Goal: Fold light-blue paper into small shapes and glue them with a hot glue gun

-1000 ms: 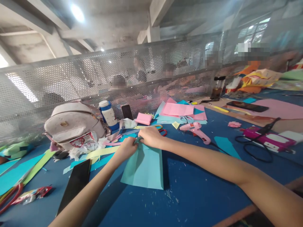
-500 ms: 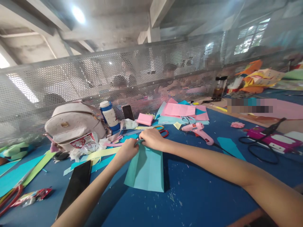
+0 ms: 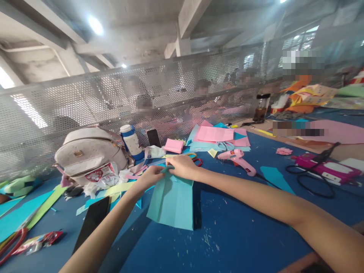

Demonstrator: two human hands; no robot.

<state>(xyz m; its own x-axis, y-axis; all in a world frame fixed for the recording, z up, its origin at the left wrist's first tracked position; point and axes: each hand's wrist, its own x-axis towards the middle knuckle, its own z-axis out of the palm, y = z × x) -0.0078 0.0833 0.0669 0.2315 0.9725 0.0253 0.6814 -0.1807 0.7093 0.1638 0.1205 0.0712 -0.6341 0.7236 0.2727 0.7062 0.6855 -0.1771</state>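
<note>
Bare table (image 3: 227, 235) lies near; backpack (image 3: 91, 151) and glue gun (image 3: 237, 159) crowd beyond.

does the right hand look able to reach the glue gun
Probably, once it lets go: the right hand grips the teal paper, and the glue gun lies close to its right, only scissors between.

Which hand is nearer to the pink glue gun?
The right. The right hand pinches the far edge of the paper, just left of the glue gun; the left hand pinches it farther left.
</note>
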